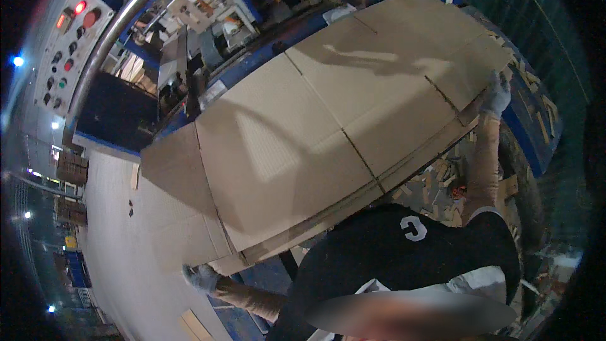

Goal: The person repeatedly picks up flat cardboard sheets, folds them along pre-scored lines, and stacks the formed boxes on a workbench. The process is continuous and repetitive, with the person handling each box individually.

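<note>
A wide stack of brown cardboard sheets [297,145], scored with fold lines and dark slots, lies slanting across the machine in front of me. My left hand [201,278], in a grey glove, grips the near left corner of the cardboard. On the far right, my right hand [497,95], also gloved, is closed on the sheets' right edge, its fingertips partly hidden. Layered edges show along the near side. Both arms are stretched wide, and shadows fall over the top sheet.
A control panel [69,50] with buttons and a lit red lamp stands at left beside a curved metal rail [120,22]. Blue machine parts [252,69] lie behind the cardboard. Cardboard scraps [435,189] litter the area below right, near a blue guard [527,120].
</note>
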`<state>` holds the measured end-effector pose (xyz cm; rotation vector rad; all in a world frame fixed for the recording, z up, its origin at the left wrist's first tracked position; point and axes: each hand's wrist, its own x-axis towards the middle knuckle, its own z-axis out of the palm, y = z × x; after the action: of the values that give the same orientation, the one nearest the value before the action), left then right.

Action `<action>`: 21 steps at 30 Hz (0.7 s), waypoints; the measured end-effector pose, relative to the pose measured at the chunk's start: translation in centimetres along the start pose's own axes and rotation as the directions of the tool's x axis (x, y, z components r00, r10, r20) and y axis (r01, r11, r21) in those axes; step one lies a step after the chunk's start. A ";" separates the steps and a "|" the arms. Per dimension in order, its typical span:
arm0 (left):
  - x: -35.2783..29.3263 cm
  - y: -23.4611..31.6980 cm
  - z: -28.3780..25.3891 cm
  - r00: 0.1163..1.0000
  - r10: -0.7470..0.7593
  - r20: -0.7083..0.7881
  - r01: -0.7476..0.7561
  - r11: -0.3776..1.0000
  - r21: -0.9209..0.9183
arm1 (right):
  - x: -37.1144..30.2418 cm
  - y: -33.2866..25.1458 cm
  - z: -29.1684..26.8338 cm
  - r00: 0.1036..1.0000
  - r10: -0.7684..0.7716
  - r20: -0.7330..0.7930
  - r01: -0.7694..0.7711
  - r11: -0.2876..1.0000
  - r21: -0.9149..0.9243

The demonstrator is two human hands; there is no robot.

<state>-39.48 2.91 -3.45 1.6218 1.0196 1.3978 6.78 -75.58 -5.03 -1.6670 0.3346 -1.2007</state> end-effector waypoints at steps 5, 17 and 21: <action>-0.4 4.4 2.3 0.956 0.123 0.267 -0.055 0.967 -0.250 | 3.3 -5.2 0.6 0.888 0.389 0.244 -0.459 0.764 0.453; -9.4 12.5 6.9 0.866 0.045 0.498 -0.070 0.997 0.030 | -15.8 -24.1 -4.8 -0.098 -0.472 0.876 0.727 0.567 0.387; -10.6 14.6 11.7 0.348 0.464 0.815 -0.659 0.739 -0.140 | -17.7 -22.4 -0.5 -0.318 -0.519 0.794 0.710 0.425 0.562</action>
<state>-27.42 -13.13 4.30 2.5907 -0.0187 0.6679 -8.87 -53.44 4.03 -2.4776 -1.6899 -0.3664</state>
